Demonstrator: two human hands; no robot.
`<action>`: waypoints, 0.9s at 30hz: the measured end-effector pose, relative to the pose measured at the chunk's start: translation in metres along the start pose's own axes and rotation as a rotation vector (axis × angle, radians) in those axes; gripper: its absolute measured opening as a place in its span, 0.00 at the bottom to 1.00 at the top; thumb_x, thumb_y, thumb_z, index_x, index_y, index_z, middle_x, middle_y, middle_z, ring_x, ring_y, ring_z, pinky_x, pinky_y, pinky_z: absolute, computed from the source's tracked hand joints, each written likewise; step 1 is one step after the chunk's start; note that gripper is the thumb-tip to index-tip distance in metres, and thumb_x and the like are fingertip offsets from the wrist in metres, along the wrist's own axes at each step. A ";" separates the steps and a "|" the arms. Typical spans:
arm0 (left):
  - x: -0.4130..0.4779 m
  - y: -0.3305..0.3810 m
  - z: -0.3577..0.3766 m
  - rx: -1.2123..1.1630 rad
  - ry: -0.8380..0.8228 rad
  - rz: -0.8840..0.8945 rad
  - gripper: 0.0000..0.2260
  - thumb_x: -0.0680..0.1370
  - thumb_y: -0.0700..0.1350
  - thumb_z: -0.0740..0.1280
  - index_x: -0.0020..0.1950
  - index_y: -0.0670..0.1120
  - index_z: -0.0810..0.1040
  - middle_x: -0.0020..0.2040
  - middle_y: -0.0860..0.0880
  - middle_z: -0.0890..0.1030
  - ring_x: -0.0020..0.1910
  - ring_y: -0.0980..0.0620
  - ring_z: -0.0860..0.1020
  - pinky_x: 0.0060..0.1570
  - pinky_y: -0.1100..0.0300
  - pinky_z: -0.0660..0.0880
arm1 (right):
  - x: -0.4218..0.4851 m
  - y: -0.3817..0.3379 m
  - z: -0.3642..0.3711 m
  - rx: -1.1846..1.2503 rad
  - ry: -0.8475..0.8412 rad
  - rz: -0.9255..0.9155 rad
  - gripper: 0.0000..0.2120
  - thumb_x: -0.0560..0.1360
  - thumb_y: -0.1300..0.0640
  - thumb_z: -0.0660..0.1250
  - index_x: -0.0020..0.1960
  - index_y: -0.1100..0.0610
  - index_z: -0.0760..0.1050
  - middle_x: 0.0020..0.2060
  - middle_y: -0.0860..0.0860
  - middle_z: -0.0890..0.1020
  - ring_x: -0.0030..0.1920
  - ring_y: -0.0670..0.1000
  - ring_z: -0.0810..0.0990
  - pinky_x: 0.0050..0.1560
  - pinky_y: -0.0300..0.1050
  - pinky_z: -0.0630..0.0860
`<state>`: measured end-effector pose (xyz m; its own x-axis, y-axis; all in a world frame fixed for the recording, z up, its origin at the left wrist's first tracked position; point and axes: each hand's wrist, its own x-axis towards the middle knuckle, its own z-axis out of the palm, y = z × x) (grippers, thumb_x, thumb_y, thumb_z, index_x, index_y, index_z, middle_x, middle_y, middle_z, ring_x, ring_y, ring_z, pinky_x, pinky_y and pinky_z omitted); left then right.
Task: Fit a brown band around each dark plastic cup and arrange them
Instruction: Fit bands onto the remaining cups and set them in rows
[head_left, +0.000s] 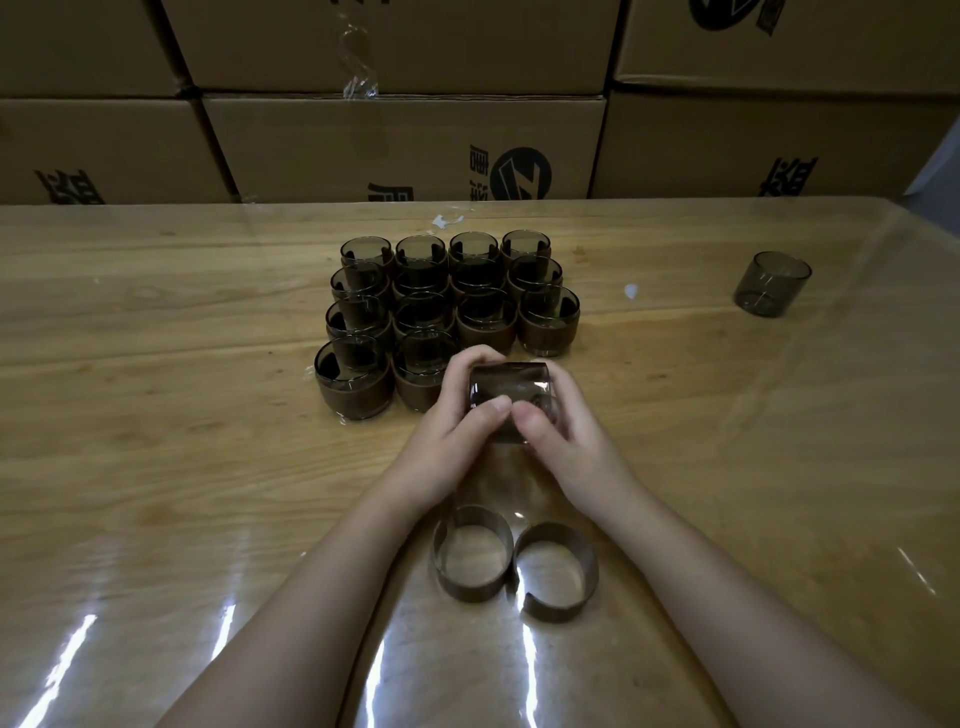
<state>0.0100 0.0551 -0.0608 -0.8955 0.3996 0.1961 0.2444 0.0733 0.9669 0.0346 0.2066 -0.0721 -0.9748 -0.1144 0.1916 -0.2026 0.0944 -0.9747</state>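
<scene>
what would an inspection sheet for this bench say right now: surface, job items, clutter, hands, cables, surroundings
surface: wooden table under a glossy clear cover, with glare streaks at the front
job's things: banded cups upright in a block, three rows of four plus a front row of two; held cup, no band seen on it; two loose bands side by side between the forearms; spare cup alone at far right, unbanded
clutter: small pale scraps behind and right of the block
grippers: left hand and right hand both grip the held cup
cables: nothing seen
surroundings: stacked cardboard boxes behind the table
</scene>
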 end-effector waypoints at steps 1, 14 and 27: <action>0.001 -0.002 0.000 0.013 0.015 -0.013 0.14 0.69 0.62 0.61 0.55 0.71 0.67 0.52 0.58 0.76 0.48 0.55 0.78 0.47 0.56 0.76 | -0.001 -0.001 0.001 -0.027 -0.010 -0.017 0.23 0.68 0.33 0.67 0.61 0.34 0.68 0.51 0.45 0.82 0.52 0.47 0.82 0.53 0.48 0.78; 0.001 -0.002 -0.003 0.029 0.081 -0.032 0.18 0.71 0.66 0.57 0.55 0.58 0.69 0.44 0.64 0.80 0.44 0.61 0.79 0.54 0.46 0.73 | -0.007 -0.010 -0.001 -0.229 -0.028 -0.167 0.31 0.67 0.43 0.72 0.66 0.32 0.62 0.59 0.35 0.72 0.57 0.45 0.78 0.53 0.43 0.78; 0.001 0.001 -0.006 -0.008 0.079 -0.068 0.19 0.69 0.67 0.57 0.53 0.58 0.71 0.42 0.62 0.80 0.46 0.54 0.78 0.54 0.44 0.73 | -0.007 -0.011 -0.004 -0.406 -0.045 -0.267 0.34 0.68 0.45 0.72 0.67 0.30 0.59 0.58 0.30 0.67 0.48 0.39 0.75 0.45 0.29 0.71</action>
<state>0.0070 0.0504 -0.0591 -0.9364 0.3209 0.1419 0.1794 0.0900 0.9797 0.0435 0.2102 -0.0620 -0.8808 -0.2290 0.4145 -0.4735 0.4329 -0.7671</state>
